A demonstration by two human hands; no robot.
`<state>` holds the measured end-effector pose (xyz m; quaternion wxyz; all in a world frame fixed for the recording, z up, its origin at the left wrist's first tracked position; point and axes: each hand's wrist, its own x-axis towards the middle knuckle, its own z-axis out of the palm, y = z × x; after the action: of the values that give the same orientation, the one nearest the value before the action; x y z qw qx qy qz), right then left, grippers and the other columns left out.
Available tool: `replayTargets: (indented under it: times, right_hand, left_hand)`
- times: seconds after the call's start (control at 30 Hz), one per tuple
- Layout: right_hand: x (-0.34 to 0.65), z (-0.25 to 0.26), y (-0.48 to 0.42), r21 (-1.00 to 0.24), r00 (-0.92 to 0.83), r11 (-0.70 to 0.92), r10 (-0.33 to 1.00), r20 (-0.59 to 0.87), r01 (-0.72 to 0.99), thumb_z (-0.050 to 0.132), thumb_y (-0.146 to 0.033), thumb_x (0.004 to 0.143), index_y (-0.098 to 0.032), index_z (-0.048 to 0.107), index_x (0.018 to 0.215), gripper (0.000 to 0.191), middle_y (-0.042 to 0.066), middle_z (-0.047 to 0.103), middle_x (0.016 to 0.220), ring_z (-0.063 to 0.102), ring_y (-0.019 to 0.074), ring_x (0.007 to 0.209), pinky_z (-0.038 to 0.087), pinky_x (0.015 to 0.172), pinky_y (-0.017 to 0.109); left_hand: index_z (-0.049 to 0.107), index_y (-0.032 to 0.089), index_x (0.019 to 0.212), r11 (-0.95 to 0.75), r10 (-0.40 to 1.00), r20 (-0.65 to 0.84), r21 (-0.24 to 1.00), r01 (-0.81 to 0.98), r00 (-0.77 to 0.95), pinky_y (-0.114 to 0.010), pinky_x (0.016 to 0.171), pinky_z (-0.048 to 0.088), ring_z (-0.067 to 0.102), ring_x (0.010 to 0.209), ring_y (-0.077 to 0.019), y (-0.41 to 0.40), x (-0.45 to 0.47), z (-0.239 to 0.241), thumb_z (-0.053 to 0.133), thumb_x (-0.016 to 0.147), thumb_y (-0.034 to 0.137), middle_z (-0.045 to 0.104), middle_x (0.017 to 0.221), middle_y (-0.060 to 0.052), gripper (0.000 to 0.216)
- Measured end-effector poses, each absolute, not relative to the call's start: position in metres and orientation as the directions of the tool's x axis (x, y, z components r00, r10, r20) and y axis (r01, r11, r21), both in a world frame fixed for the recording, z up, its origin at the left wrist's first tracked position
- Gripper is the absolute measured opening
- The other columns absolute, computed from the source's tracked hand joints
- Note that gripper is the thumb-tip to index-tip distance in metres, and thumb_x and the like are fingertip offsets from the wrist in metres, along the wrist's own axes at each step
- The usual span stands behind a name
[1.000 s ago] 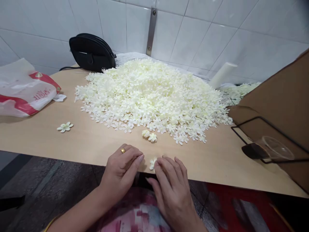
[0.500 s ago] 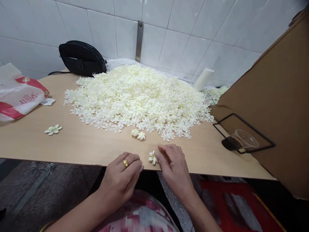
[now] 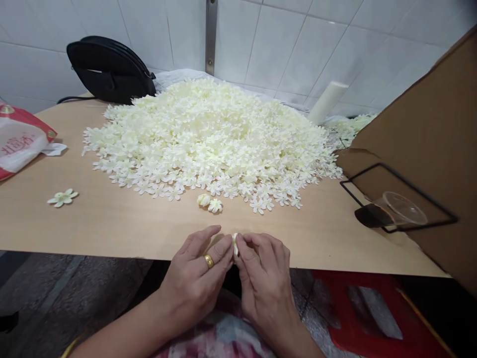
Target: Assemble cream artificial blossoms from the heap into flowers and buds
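Both hands meet at the near edge of the tabletop (image 3: 112,228), left hand (image 3: 197,278) and right hand (image 3: 264,278) pinching one little cream flower (image 3: 235,244) between their fingertips. Just past that sit two loose flowers (image 3: 209,203), then the huge flower pile (image 3: 212,139), and a black bag (image 3: 108,69) at the far-left corner.

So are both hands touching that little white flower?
Touching. The head view shows the left hand and the right hand pinching the little flower from both sides, with no gap showing.
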<state>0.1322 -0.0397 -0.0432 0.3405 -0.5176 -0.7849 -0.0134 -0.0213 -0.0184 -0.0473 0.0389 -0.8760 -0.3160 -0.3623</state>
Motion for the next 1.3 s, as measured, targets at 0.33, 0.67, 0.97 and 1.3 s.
replayTargets:
  times: [0.33,0.67,0.97,1.3]
  right_hand:
    - [0.135,-0.060,-0.044,-0.310,-0.173,0.378,0.832,0.527,0.872,0.039,-0.019,0.085,-0.017,0.053,0.114,0.032,0.012,0.053,0.117,0.042,0.0272,0.112,0.023,0.097,0.052]
    - [0.135,-0.061,-0.046,-0.312,-0.192,0.426,0.800,0.568,0.849,0.046,-0.020,0.081,-0.015,0.050,0.116,0.035,0.012,0.055,0.113,0.042,0.0267,0.111,0.025,0.096,0.052]
    - [0.134,-0.038,-0.053,-0.623,-0.216,0.484,0.863,0.457,0.614,0.043,-0.009,0.079,-0.017,0.055,0.105,0.030,0.010,0.057,0.102,0.051,0.0194,0.098,0.043,0.084,0.038]
    - [0.141,-0.015,-0.052,-0.996,-0.298,-0.033,0.955,-0.006,-0.087,0.051,-0.029,0.083,-0.016,0.062,0.083,0.017,0.001,0.061,0.070,0.056,0.0110,0.065,0.046,0.065,0.023]
  left_hand:
    - [0.050,0.016,0.115,-0.769,0.630,0.514,0.309,0.559,0.582,-0.040,0.086,0.048,0.052,0.108,-0.0254,-0.019,-0.033,-0.048,0.054,0.074,0.006,0.062,0.111,-0.010,0.042]
    - [0.045,0.011,0.120,-0.746,0.641,0.562,0.296,0.597,0.523,-0.038,0.085,0.046,0.051,0.104,-0.0230,-0.017,-0.025,-0.044,0.046,0.079,0.008,0.055,0.117,-0.017,0.041]
    - [0.060,0.013,0.087,-0.662,0.744,0.469,0.616,0.428,0.476,-0.028,0.067,0.046,0.053,0.073,-0.0153,-0.022,-0.014,-0.029,0.042,0.082,0.011,0.062,0.077,-0.007,0.019]
    - [0.057,0.013,0.063,0.222,0.908,-0.149,0.964,-0.149,0.392,-0.021,0.054,0.042,0.051,0.051,-0.0084,-0.031,-0.014,-0.004,0.061,0.072,0.025,0.057,0.053,0.002,0.016]
